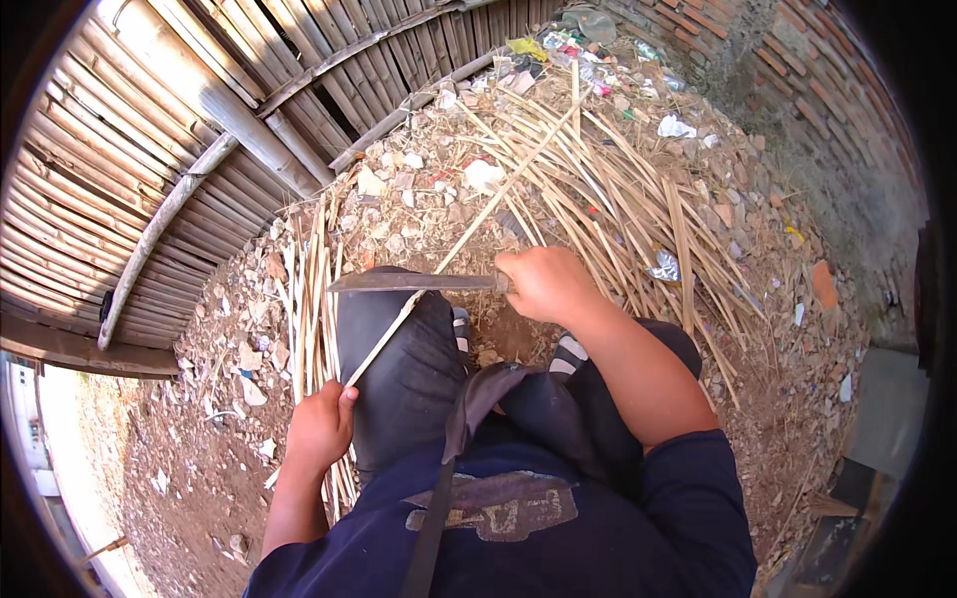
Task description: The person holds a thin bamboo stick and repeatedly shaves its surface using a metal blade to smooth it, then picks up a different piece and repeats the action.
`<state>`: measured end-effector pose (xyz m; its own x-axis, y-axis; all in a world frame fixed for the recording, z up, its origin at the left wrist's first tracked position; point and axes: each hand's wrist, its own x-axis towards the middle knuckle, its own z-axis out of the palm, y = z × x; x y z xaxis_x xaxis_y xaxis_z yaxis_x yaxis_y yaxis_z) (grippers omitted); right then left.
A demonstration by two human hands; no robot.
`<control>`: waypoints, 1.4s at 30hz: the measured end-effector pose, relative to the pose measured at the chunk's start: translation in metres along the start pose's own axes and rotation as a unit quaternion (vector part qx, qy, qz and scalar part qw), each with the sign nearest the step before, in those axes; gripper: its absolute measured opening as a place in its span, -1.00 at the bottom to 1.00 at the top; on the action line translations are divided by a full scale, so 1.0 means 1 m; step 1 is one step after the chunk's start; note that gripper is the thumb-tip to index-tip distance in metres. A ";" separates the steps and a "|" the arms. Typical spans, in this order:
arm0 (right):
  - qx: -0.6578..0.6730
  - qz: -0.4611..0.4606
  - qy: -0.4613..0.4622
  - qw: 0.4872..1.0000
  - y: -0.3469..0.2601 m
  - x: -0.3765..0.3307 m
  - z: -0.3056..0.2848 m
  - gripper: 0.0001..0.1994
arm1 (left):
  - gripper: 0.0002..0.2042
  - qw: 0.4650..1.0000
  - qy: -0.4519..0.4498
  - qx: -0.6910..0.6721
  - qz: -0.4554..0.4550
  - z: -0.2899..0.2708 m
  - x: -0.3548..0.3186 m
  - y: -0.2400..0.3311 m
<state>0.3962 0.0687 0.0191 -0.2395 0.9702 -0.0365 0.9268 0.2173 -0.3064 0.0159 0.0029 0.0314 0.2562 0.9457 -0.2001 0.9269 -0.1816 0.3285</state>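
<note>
My right hand is closed round the handle of a long-bladed knife. Its blade points left and lies across a thin bamboo strip above my left knee. The near end of that strip is gripped in my left hand, while the rest slants away up and to the right, towards a pile. Beside my left leg lies a bundle of pale bamboo strips. A larger loose pile of strips spreads over the ground ahead and to the right.
A bamboo slat wall with round poles stands at the left. On the right rises a brick wall. Stones, dry straw and litter cover the dirt ground. A grey slab stands at the right edge.
</note>
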 end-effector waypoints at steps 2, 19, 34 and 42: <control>0.025 0.002 -0.012 1.000 0.024 0.008 0.012 -0.73 | -0.62 1.000 0.020 -0.003 0.015 0.009 0.001 -0.006; 0.064 0.164 0.060 0.983 0.052 0.018 0.003 -0.71 | -0.67 0.999 0.021 0.047 -0.012 0.005 0.007 0.004; -0.012 0.179 0.007 0.984 0.051 0.014 0.005 -0.70 | -0.65 0.993 0.028 0.115 -0.017 0.002 0.002 -0.002; 0.033 0.208 0.086 0.974 0.075 0.004 0.004 -0.74 | -0.65 0.994 0.053 0.092 0.008 0.019 -0.005 -0.015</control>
<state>0.4638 0.0881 -0.0077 0.2100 0.9776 -0.0114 0.9114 -0.1999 -0.3596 0.0063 -0.0040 0.0097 0.2495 0.9637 -0.0949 0.9601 -0.2334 0.1541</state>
